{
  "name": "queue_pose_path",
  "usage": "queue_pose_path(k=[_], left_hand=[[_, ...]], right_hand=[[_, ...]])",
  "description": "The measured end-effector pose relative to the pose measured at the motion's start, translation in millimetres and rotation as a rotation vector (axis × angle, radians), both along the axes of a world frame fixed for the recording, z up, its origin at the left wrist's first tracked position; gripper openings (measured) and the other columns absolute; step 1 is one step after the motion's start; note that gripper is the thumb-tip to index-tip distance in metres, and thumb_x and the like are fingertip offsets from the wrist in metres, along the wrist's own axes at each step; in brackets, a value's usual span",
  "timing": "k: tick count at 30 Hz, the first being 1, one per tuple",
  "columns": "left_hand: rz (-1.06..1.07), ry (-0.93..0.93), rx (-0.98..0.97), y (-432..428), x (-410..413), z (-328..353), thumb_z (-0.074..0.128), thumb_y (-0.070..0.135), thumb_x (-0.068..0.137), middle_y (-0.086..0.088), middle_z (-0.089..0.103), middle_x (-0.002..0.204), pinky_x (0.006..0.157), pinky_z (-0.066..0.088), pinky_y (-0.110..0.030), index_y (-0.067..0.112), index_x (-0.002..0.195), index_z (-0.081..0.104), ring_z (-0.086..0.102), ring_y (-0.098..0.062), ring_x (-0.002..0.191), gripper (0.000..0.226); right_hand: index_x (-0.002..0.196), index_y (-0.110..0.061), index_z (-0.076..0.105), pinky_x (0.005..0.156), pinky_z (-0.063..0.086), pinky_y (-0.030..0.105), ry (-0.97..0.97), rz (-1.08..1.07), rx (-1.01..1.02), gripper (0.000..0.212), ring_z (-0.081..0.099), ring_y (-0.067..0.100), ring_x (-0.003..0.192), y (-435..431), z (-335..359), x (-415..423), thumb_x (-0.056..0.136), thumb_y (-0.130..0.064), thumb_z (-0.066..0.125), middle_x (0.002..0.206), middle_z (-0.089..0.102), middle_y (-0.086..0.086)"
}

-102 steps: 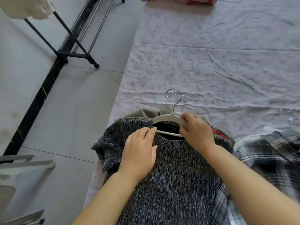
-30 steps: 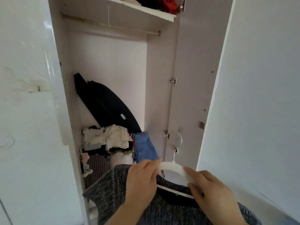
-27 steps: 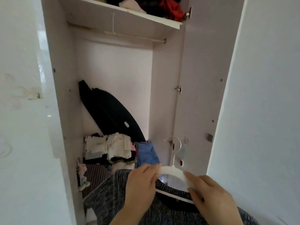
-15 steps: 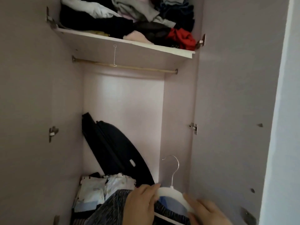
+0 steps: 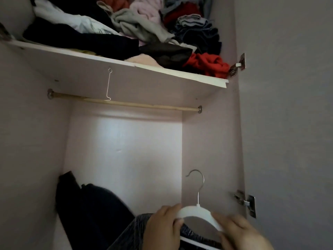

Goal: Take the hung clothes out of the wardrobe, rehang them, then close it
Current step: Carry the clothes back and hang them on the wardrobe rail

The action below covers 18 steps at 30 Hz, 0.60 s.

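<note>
A white hanger (image 5: 200, 212) with a metal hook carries a dark speckled top (image 5: 129, 235) at the bottom of the view. My left hand (image 5: 163, 230) grips the hanger's left shoulder and my right hand (image 5: 241, 233) grips its right shoulder. The hook points up inside the open wardrobe. Well above it runs the wooden clothes rail (image 5: 124, 103), bare except for a thin wire hook (image 5: 108, 85) dangling from the shelf.
A shelf (image 5: 126, 67) above the rail is piled with crumpled clothes. A dark bag (image 5: 90, 204) leans in the lower left of the wardrobe. Door hinges (image 5: 245, 202) stick out on the right side panel.
I turned from the bed to the open wardrobe with the hanger and top in both hands. The view has tilted upward, and the hanger has risen toward the rail.
</note>
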<state>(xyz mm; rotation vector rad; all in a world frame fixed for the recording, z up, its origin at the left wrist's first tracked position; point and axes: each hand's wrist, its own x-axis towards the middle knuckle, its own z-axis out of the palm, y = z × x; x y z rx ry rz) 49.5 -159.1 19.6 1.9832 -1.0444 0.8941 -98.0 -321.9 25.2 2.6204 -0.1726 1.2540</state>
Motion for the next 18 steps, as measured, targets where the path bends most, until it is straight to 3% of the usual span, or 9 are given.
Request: queue_pose_path(k=[3, 5, 7, 9, 13, 18], left_hand=[[0.004, -0.033, -0.013, -25, 39, 30, 0.045, 0.039, 0.093, 0.018, 0.039, 0.134, 0.1, 0.025, -0.011, 0.04, 0.136, 0.034, 0.037, -0.001, 0.121, 0.044], [0.013, -0.061, 0.008, -41, 59, 48, 0.046, 0.038, 0.093, 0.016, 0.036, 0.136, 0.102, 0.024, -0.014, 0.036, 0.139, 0.032, 0.033, -0.002, 0.122, 0.048], [0.011, -0.103, 0.03, -55, 81, 65, 0.047, 0.038, 0.092, 0.016, 0.034, 0.136, 0.102, 0.023, -0.016, 0.033, 0.14, 0.031, 0.031, -0.002, 0.122, 0.05], [0.042, -0.16, 0.017, -69, 104, 85, 0.049, 0.038, 0.091, 0.016, 0.036, 0.134, 0.1, 0.024, -0.016, 0.033, 0.14, 0.032, 0.033, -0.003, 0.119, 0.052], [0.08, -0.222, -0.014, -95, 136, 123, 0.052, 0.037, 0.09, 0.014, 0.042, 0.13, 0.097, 0.031, -0.021, 0.032, 0.138, 0.036, 0.039, -0.006, 0.115, 0.052], [0.17, -0.265, -0.065, -113, 169, 168, 0.053, 0.036, 0.089, 0.011, 0.048, 0.123, 0.092, 0.035, -0.026, 0.03, 0.13, 0.044, 0.044, -0.011, 0.111, 0.042]], right_hand=[[0.086, -0.031, 0.075, 0.041, 0.04, 0.013, 0.006, 0.012, 0.157, 0.065, 0.061, 0.005, 0.048, -7, 52, 41, 0.024, -0.024, 0.094, 0.074, 0.068, -0.006], [0.094, -0.027, 0.074, 0.042, 0.042, 0.019, -0.009, 0.082, 0.203, 0.057, 0.062, 0.011, 0.053, -25, 69, 62, 0.041, -0.018, 0.091, 0.078, 0.066, -0.002], [0.114, -0.031, 0.065, 0.057, 0.047, 0.024, -0.04, 0.092, 0.25, 0.045, 0.065, 0.019, 0.077, -40, 91, 89, 0.071, -0.022, 0.076, 0.096, 0.063, -0.002], [0.127, -0.035, 0.053, 0.07, 0.045, 0.029, -0.083, 0.067, 0.166, 0.042, 0.062, 0.02, 0.092, -61, 109, 120, 0.086, -0.028, 0.057, 0.107, 0.056, -0.004], [0.129, -0.033, 0.049, 0.072, 0.043, 0.029, -0.127, 0.071, 0.125, 0.039, 0.06, 0.021, 0.091, -92, 154, 172, 0.09, -0.028, 0.048, 0.107, 0.052, -0.002], [0.113, -0.02, 0.057, 0.068, 0.044, 0.031, -0.121, 0.006, 0.12, 0.027, 0.058, 0.031, 0.089, -126, 210, 222, 0.088, -0.02, 0.049, 0.095, 0.048, 0.005]])
